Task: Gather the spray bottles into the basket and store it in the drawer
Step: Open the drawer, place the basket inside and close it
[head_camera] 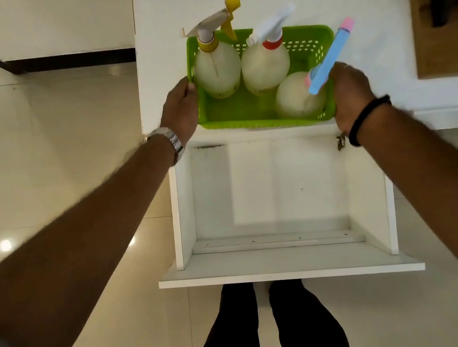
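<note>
Basket (242, 112) gripped between left hand (182, 109), right hand (351, 92).

glossy tiled floor (50, 158), wooden furniture (453, 50)

The basket (245, 111) is bright green plastic with slotted walls and sits on the white top at its front edge, just behind the open drawer (278, 195). Three pale, round-bodied spray bottles stand in it. The yellow bottle (216, 69) is at the back left, its trigger head reaching past the rim. The red bottle (265, 67) stands beside it with a white head. The blue bottle (299, 97) is at the front right, seemingly tilted, its blue-and-pink head slanting over the right rim. The drawer is white, pulled out, and bare inside.
</note>
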`<state>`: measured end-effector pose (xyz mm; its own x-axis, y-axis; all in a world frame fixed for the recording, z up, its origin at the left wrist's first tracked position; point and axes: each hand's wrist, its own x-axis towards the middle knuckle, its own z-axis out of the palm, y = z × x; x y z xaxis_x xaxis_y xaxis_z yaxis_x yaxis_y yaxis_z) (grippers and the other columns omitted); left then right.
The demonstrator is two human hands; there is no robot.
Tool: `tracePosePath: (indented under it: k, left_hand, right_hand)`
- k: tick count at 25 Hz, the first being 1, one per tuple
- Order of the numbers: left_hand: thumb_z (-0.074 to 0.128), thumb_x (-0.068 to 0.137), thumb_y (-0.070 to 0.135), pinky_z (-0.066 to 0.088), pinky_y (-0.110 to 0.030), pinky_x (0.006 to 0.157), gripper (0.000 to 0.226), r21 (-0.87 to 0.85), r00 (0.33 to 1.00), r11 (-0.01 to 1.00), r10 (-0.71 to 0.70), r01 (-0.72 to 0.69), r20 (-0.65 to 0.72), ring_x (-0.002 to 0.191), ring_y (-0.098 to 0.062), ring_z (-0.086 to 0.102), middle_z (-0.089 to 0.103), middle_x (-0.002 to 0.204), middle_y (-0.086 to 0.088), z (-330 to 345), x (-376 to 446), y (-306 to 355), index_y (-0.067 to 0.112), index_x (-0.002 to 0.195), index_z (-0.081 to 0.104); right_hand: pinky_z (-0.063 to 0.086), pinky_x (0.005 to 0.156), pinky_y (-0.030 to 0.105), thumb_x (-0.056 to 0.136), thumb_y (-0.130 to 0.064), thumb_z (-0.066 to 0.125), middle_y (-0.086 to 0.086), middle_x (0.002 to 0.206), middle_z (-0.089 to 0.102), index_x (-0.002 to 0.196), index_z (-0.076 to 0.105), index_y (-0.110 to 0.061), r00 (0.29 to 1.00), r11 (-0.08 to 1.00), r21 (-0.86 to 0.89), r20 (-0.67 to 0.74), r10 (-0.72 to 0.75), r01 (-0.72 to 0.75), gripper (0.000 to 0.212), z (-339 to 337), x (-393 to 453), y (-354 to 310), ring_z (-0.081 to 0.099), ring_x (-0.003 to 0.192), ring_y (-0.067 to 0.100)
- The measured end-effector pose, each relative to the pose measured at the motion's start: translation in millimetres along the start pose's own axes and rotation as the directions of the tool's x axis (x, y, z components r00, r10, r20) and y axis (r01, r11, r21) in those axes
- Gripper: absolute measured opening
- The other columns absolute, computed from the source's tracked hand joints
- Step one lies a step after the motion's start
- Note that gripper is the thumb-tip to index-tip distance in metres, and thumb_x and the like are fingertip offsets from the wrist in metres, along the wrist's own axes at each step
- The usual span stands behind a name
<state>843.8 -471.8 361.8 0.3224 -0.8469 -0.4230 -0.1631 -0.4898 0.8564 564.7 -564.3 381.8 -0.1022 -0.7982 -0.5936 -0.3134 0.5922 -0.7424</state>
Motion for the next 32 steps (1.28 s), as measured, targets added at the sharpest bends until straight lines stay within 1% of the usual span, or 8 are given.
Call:
tracePosePath:
  k: [5, 8, 13, 16, 18, 21, 25, 32]
  left_hand:
    - [0.042, 0.097, 0.034, 0.048, -0.047, 0.106, 0.034, -0.154, 1.000, 0.988, -0.008, 0.011, 0.020, 0.115, -0.018, 0.061, 0.067, 0.123, 0.000, 0.6, -64.2, -40.4, 0.027, 0.119, 0.066]
    - [0.043, 0.100, 0.032, 0.046, -0.040, 0.109, 0.044, -0.180, 0.999, 0.983, -0.023, 0.028, 0.031, 0.131, -0.019, 0.056, 0.062, 0.138, -0.002, 1.7, -109.2, -67.1, 0.021, 0.141, 0.055]
    - [0.041, 0.103, 0.026, 0.053, -0.028, 0.098, 0.036, -0.343, 0.957, 0.895, -0.281, 0.286, 0.064, 0.123, -0.017, 0.062, 0.071, 0.125, 0.001, 4.5, -169.7, -97.7, 0.022, 0.130, 0.064]
    - [0.036, 0.105, 0.026, 0.053, -0.017, 0.081, 0.034, -0.433, 0.845, 0.749, -0.530, 0.502, 0.063, 0.107, -0.017, 0.064, 0.077, 0.100, 0.009, 11.3, -181.2, -114.8, 0.023, 0.110, 0.069]
    - [0.031, 0.104, 0.033, 0.047, -0.024, 0.086, 0.042, -0.486, 0.761, 0.633, -0.638, 0.603, 0.113, 0.114, -0.020, 0.058, 0.070, 0.122, -0.004, 14.6, -178.9, -129.6, 0.015, 0.125, 0.063]
    - [0.024, 0.102, 0.044, 0.046, -0.031, 0.084, 0.051, -0.529, 0.667, 0.488, -0.712, 0.695, 0.219, 0.112, -0.024, 0.056, 0.064, 0.123, -0.008, 20.5, -166.3, -151.2, 0.015, 0.127, 0.057]
    - [0.024, 0.097, 0.050, 0.040, -0.029, 0.072, 0.052, -0.473, 0.600, 0.456, -0.772, 0.754, 0.212, 0.089, -0.020, 0.057, 0.066, 0.102, -0.005, 38.7, -146.7, -184.9, 0.018, 0.109, 0.063]
    - [0.022, 0.098, 0.053, 0.045, -0.031, 0.072, 0.064, -0.416, 0.563, 0.441, -0.792, 0.795, 0.235, 0.095, -0.018, 0.060, 0.065, 0.121, -0.007, 62.0, -125.4, -233.7, 0.014, 0.136, 0.056]
  right_hand:
    - [0.053, 0.080, 0.031, 0.084, -0.026, 0.055, 0.002, 0.089, 0.066, 0.110, 0.068, -0.016, 0.996, 0.974, 0.207, -0.016, 0.092, -0.086, 0.031, 1.2, -71.3, 27.4, 0.065, 0.080, 0.020]
    - [0.048, 0.100, 0.043, 0.098, -0.032, 0.047, 0.018, 0.133, 0.063, 0.133, 0.057, -0.006, 0.989, 0.975, 0.173, -0.029, 0.148, -0.141, 0.045, -5.2, -106.3, 64.9, 0.061, 0.120, 0.036]
    - [0.051, 0.100, 0.048, 0.094, -0.043, 0.045, 0.021, 0.121, 0.067, 0.113, 0.066, -0.012, 0.965, 0.953, 0.156, -0.008, 0.263, -0.259, 0.042, -10.5, -154.3, 145.8, 0.066, 0.111, 0.033]
    - [0.055, 0.071, 0.015, 0.105, -0.024, 0.039, 0.009, 0.103, 0.068, 0.106, 0.064, -0.013, 0.938, 0.922, 0.181, 0.023, 0.345, -0.343, 0.028, -3.0, -147.6, 181.1, 0.071, 0.085, 0.004]
    - [0.051, 0.058, 0.014, 0.106, -0.027, 0.035, 0.004, 0.092, 0.066, 0.094, 0.065, -0.013, 0.895, 0.863, 0.244, 0.053, 0.444, -0.442, 0.036, 2.6, -138.6, 203.7, 0.069, 0.084, 0.002]
    - [0.053, 0.081, 0.032, 0.106, -0.041, 0.032, -0.004, 0.086, 0.075, 0.096, 0.071, -0.022, 0.856, 0.805, 0.298, 0.110, 0.505, -0.513, 0.045, 11.2, -127.2, 234.6, 0.071, 0.080, 0.008]
    - [0.048, 0.099, 0.042, 0.107, -0.047, 0.023, -0.001, 0.095, 0.076, 0.119, 0.066, -0.015, 0.819, 0.767, 0.288, 0.165, 0.550, -0.573, 0.055, 23.9, -93.8, 263.2, 0.064, 0.106, 0.024]
    - [0.047, 0.098, 0.041, 0.105, -0.051, 0.025, -0.003, 0.100, 0.069, 0.098, 0.067, -0.024, 0.796, 0.767, 0.212, 0.161, 0.584, -0.605, 0.050, 37.3, -46.8, 301.7, 0.063, 0.101, 0.021]
